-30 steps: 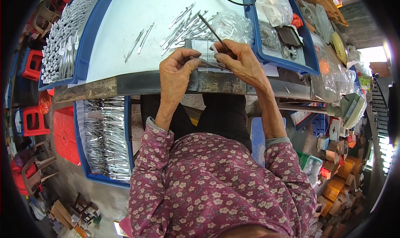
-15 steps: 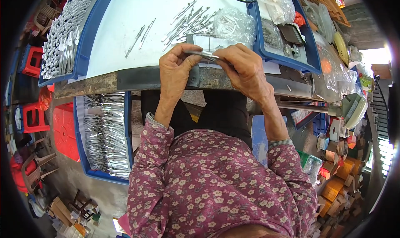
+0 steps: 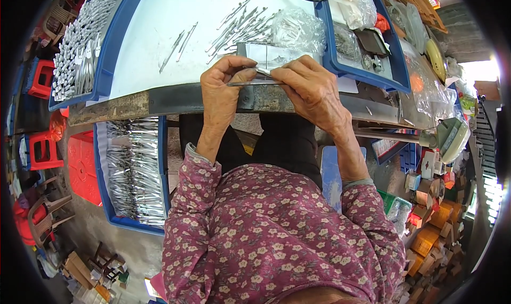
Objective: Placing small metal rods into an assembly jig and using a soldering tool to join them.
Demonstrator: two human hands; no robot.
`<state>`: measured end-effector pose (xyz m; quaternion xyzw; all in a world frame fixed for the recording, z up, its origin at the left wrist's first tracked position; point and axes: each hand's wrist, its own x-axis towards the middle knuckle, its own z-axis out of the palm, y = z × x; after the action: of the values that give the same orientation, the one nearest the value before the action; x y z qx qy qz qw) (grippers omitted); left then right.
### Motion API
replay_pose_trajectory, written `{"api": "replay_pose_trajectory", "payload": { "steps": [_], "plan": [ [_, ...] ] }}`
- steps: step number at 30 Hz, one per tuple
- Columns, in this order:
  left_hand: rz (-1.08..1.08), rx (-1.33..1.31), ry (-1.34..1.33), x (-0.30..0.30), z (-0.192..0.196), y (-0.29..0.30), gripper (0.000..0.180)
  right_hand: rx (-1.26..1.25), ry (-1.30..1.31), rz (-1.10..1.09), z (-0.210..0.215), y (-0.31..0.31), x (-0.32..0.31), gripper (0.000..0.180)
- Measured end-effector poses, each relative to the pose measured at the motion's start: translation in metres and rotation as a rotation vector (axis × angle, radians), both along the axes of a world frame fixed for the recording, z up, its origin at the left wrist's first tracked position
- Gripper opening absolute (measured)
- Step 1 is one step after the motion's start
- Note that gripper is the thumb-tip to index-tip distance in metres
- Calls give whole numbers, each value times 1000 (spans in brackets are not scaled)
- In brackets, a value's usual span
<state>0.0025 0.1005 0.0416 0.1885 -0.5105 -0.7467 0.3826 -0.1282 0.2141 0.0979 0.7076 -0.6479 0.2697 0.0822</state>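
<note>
Both my hands meet over the table's front edge, fingers closed around a slim silvery metal tool (image 3: pixel 254 82). My left hand (image 3: pixel 219 88) pinches its left part between thumb and fingers. At the other end, my right hand (image 3: pixel 313 91) grips with thumb and forefinger. A small shiny part (image 3: pixel 263 71) shows between the fingertips; whether it belongs to the same tool I cannot tell. Just beyond the hands lie a pile of slim metal tools (image 3: pixel 242 30), a clear plastic bag of pale pieces (image 3: pixel 299 30) and a flat tray-like holder (image 3: pixel 274 53).
A blue tray (image 3: pixel 101 86) of upright white-tipped tools stands at the far left. Another blue tray (image 3: pixel 331 48) with bags and small parts is at the right. Below the table's left side, a blue crate (image 3: pixel 101 187) holds many metal tools. A lamp head (image 3: pixel 452 139) sits lower right.
The metal tool has tilted and come lower, now lying almost level between my hands. My left fingers have parted somewhat from the thumb; the hands have barely shifted.
</note>
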Motion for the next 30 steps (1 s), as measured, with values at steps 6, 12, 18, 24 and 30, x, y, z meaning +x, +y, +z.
{"api": "replay_pose_trajectory", "payload": {
  "steps": [6,12,18,24,30],
  "plan": [
    [3,84,79,0,-4,1,12,81,-27,-8,0,2,-3,23],
    [66,-92,-80,-6,7,-1,14,77,-8,-51,-5,-2,-13,23],
    [266,-609,-375,-21,-1,-5,14,27,-26,-125,-25,-15,-25,19],
    [407,-980,-407,-31,-15,-4,8,16,-64,-147,-30,-17,-37,18],
    [375,-984,-404,-29,-20,-6,9,-78,-889,-152,-15,-36,-24,18]
  ]
}}
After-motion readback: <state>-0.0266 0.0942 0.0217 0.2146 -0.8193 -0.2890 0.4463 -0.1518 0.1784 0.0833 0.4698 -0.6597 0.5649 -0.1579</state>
